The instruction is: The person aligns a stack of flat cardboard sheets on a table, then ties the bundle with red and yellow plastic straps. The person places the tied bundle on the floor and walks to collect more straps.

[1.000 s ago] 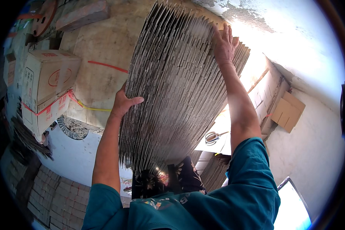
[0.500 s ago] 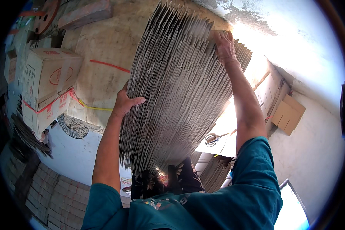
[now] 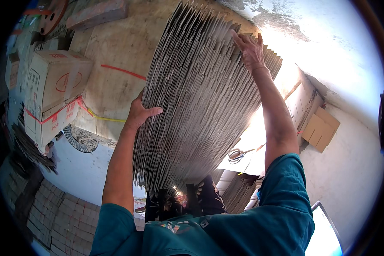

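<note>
The left fingers (image 3: pixel 152 112) spread half-open at the left edge of the cardboard stack (image 3: pixel 192 106), partly hidden, grip unclear. Between both sets of fingers it stood gathered but uneven-topped; the right fingers (image 3: pixel 239 39), parted, touched its upper edge, hold uncertain.

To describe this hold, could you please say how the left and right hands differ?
The left hand holds the cardboard sheets at left; the right hand is at their upper right. The right hand's fingers partly show; the left hand's are mostly hidden. Both touch the sheets.
</note>
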Available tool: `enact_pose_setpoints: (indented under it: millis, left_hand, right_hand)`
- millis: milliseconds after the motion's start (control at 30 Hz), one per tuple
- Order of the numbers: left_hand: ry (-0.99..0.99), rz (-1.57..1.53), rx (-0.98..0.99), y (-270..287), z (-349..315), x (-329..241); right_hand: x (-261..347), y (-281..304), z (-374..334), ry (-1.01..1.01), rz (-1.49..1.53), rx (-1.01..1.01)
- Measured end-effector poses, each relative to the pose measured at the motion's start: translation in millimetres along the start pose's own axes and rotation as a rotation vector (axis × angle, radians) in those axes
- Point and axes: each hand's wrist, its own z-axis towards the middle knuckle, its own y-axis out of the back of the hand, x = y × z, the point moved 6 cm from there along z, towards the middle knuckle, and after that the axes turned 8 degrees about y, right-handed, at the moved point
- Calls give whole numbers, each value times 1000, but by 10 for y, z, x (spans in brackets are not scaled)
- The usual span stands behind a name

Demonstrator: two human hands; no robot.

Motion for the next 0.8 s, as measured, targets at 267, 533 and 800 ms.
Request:
enact_pose_setpoints:
  millis: [267,533,800]
  left_hand:
    - [9,-46,15,1,11,-15]
    - [38,-76,19,8,-31,-54]
    - [34,-108,37,24,-9,-11]
  right_hand:
    - [-150,-17,-31,65,156,-104]
    - [75,110,200,30,72,107]
    - [178,88,332,45,-61,328]
